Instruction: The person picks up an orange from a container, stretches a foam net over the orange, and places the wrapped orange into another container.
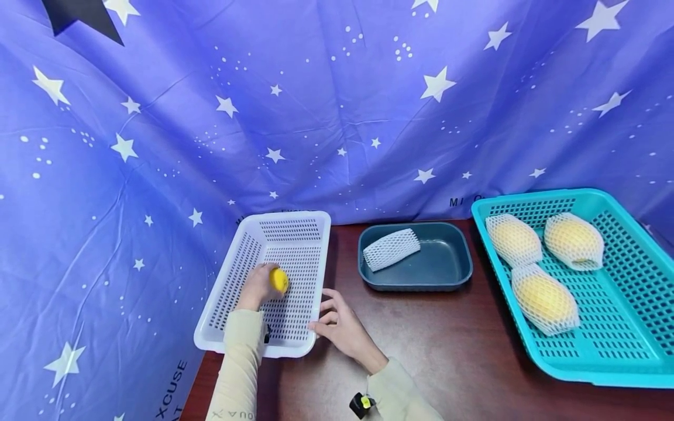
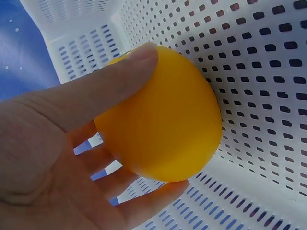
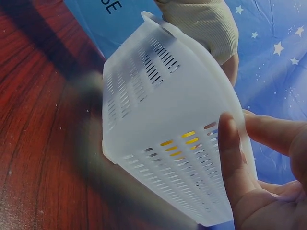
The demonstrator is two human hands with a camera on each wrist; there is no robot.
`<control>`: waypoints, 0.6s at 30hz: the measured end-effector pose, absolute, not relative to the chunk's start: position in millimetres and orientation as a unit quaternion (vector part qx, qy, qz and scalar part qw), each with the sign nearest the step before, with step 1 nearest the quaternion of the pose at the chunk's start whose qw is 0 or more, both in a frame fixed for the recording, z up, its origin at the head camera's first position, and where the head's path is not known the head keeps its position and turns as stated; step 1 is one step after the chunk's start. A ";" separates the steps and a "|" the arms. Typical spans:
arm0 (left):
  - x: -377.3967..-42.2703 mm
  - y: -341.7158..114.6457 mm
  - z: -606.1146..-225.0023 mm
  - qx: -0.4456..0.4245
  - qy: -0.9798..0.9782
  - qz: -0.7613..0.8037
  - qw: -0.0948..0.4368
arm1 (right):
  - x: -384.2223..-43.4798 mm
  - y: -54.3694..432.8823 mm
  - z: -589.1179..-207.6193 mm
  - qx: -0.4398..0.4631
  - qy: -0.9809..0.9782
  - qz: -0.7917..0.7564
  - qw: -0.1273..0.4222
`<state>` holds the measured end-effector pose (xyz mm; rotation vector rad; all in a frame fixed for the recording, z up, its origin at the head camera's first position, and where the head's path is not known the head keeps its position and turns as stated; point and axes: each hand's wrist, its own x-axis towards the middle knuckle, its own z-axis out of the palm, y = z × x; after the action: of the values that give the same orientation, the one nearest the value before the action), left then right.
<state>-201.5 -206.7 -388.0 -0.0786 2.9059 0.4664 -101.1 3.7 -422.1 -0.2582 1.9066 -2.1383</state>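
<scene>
A smooth, rounded yellow fruit (image 1: 279, 280) is inside the white perforated basket (image 1: 325, 234), held by my left hand (image 1: 256, 286). In the left wrist view the thumb lies across the fruit (image 2: 168, 120) and the other fingers curl under its far side. My right hand (image 1: 342, 327) is at the basket's right side, near the front corner. Seen from the right wrist, its thumb (image 3: 230, 153) presses the outer wall while a finger goes over the rim, pinching the basket's edge. Yellow shows through the slots of the wall.
A dark blue-grey tray (image 1: 447, 263) with a white foam net sleeve (image 1: 392, 249) stands right of the basket. Farther right, a teal perforated basket (image 1: 611, 356) contains three yellow fruits (image 1: 544, 298) in foam nets. A blue star-patterned cloth (image 1: 342, 117) hangs behind the brown table (image 1: 453, 345).
</scene>
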 end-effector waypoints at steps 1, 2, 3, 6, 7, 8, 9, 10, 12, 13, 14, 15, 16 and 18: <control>-201.2 -206.9 -388.0 -0.027 0.982 0.159 0.098 | -101.0 3.8 -422.5 -0.091 0.655 -0.739 0.130; -200.9 -207.4 -388.2 -0.027 0.982 0.161 0.097 | -100.8 3.9 -422.7 -0.090 0.654 -0.740 0.130; -200.5 -207.8 -388.2 -0.027 0.982 0.162 0.095 | -100.5 3.9 -422.7 -0.090 0.653 -0.741 0.129; -200.1 -209.4 -388.3 -0.024 0.982 0.166 0.089 | -100.8 3.8 -422.9 -0.089 0.653 -0.741 0.129; -200.0 -209.9 -388.6 -0.024 0.982 0.168 0.087 | -100.7 3.8 -422.7 -0.088 0.653 -0.741 0.129; -199.9 -210.2 -388.5 -0.022 0.982 0.167 0.086 | -100.7 3.8 -422.3 -0.086 0.654 -0.740 0.130; -199.9 -210.4 -388.5 -0.022 0.982 0.167 0.086 | -100.6 3.7 -422.4 -0.086 0.655 -0.740 0.129; -199.8 -210.6 -388.3 -0.022 0.981 0.169 0.087 | -100.5 3.7 -422.2 -0.086 0.655 -0.740 0.128; -199.7 -210.8 -387.7 -0.026 0.981 0.172 0.090 | -100.0 3.7 -421.7 -0.090 0.655 -0.739 0.126; -199.5 -210.6 -387.0 -0.029 0.979 0.176 0.093 | -99.7 3.7 -421.6 -0.091 0.655 -0.739 0.125; -199.2 -210.4 -385.9 -0.031 0.979 0.179 0.095 | -99.4 3.7 -421.5 -0.093 0.655 -0.740 0.124; -198.8 -210.3 -384.9 -0.034 0.978 0.182 0.095 | -99.0 3.7 -421.2 -0.094 0.654 -0.740 0.124; -198.1 -209.8 -383.1 -0.036 0.977 0.186 0.095 | -98.7 3.9 -420.6 -0.094 0.654 -0.741 0.124; -197.0 -208.6 -379.2 -0.036 0.976 0.193 0.092 | -98.2 4.1 -420.0 -0.093 0.652 -0.742 0.123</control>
<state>-197.0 -208.6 -379.2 -0.1058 2.9001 0.5727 -98.2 4.1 -420.0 -0.2716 1.9031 -2.1646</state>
